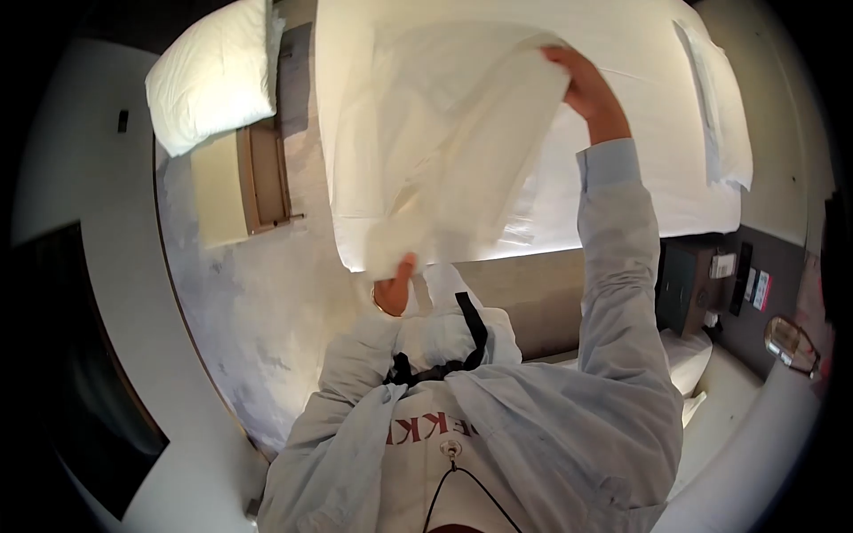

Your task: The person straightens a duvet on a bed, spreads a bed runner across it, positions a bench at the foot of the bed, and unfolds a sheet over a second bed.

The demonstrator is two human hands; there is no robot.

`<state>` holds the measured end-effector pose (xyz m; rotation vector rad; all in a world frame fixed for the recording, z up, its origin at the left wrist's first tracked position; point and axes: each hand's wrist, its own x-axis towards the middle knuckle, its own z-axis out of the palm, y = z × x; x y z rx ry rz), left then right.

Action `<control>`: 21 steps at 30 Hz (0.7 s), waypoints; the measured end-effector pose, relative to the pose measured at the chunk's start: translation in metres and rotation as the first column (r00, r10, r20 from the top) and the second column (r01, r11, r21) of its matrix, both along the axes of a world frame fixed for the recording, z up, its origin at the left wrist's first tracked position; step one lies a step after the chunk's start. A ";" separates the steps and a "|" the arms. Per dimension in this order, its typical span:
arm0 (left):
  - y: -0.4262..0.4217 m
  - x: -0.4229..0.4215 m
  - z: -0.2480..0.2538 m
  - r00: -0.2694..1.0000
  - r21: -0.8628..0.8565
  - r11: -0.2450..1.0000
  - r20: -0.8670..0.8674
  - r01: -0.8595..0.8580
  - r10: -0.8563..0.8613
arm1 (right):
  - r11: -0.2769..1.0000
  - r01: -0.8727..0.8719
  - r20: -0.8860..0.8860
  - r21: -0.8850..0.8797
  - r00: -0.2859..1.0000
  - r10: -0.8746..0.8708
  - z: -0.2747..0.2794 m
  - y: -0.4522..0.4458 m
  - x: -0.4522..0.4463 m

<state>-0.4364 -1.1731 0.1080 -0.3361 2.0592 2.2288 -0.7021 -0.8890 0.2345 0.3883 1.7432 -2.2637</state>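
A thin white cloth (484, 147), the size of a pillowcase, stretches between my two hands above the bed. Its outline is smeared by motion and blends into the white bedding, so its exact kind is unclear. My right hand (582, 84) reaches far forward over the mattress, fingers closed on the cloth's upper corner. Close to my body, by the bed's near edge, my left hand (394, 291) grips the lower end with the thumb up. Underneath lies the bed (657, 178), covered by a white sheet.
A white pillow (213, 75) rests at the left on a wooden-framed piece of furniture (267, 178). Another pillow (715, 102) lies at the bed's right end. A dark bedside cabinet (684, 284) stands right of the bed's near corner. Grey patterned carpet (258, 329) covers the floor.
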 end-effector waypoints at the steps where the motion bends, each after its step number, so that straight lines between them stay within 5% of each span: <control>1: 0.006 -0.008 0.004 0.992 -0.049 0.993 -0.069 -0.109 0.105 | 0.984 -0.132 -0.032 0.117 0.990 0.136 -0.004 -0.004 0.007; 2: 0.012 -0.016 0.008 0.969 -0.098 0.971 -0.140 -0.220 0.205 | 0.937 -0.255 -0.044 0.239 0.961 0.273 -0.009 -0.007 0.013; 4: 0.011 -0.031 0.022 0.946 0.192 0.927 0.077 -0.323 0.314 | 0.874 -0.386 0.109 0.296 0.922 0.371 0.011 -0.043 0.049; 10: 0.002 -0.037 0.037 0.968 0.248 0.940 -0.038 -0.233 0.249 | 0.868 -0.443 0.142 -0.225 0.866 0.479 -0.016 -0.190 0.127; 12: -0.007 -0.033 0.041 0.966 0.250 0.940 -0.054 -0.231 0.252 | 0.871 -0.243 0.204 -0.427 0.912 0.355 -0.016 -0.219 0.145; 14: -0.013 -0.020 0.057 0.967 0.492 0.861 -0.131 -0.129 0.219 | 0.862 -0.328 0.154 -0.387 0.899 0.411 -0.024 -0.240 0.160; 16: -0.028 -0.010 0.050 0.964 0.454 0.880 -0.141 -0.141 0.227 | 0.835 -0.341 0.135 -0.431 0.891 0.433 -0.019 -0.249 0.171; 18: -0.045 -0.003 0.037 0.976 0.266 0.940 0.019 -0.213 0.215 | 0.819 -0.477 0.085 -0.319 0.846 0.526 -0.022 -0.248 0.177; 19: -0.048 -0.002 0.034 0.972 0.305 0.923 0.093 -0.236 0.218 | 0.825 -0.473 0.096 -0.309 0.847 0.522 -0.029 -0.245 0.180; 21: -0.052 -0.001 0.024 0.979 0.340 0.919 0.107 -0.201 0.175 | 0.786 -0.616 -0.068 -0.047 0.787 0.613 -0.044 -0.236 0.188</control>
